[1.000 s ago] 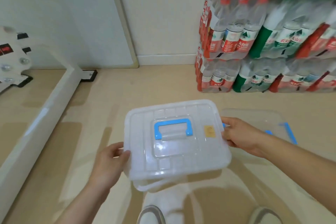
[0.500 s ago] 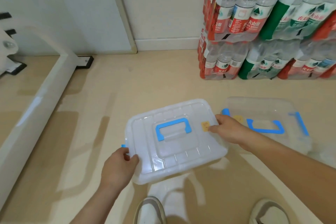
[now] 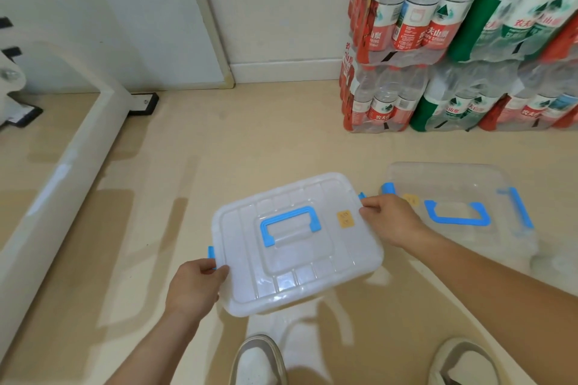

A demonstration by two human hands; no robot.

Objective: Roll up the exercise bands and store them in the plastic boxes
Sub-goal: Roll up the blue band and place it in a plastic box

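A clear plastic box point(image 3: 328, 262) with a blue top handle and closed lid hangs tilted above the floor between my hands. My left hand point(image 3: 195, 286) grips its near left edge, fingers at the blue side latch. My right hand point(image 3: 389, 220) grips the far right edge beside the other blue latch. A second clear box point(image 3: 450, 178) with blue handle and latches rests on the floor just right of my right hand. No exercise bands are in view.
Stacked shrink-wrapped packs of water bottles point(image 3: 453, 40) stand against the wall at the right. A white machine frame point(image 3: 59, 175) runs along the floor on the left. My two shoes point(image 3: 259, 362) are at the bottom edge.
The held box has come lower and slightly forward, and the view tilted down. The second box on the floor is now fully visible. Both hands keep their grip.
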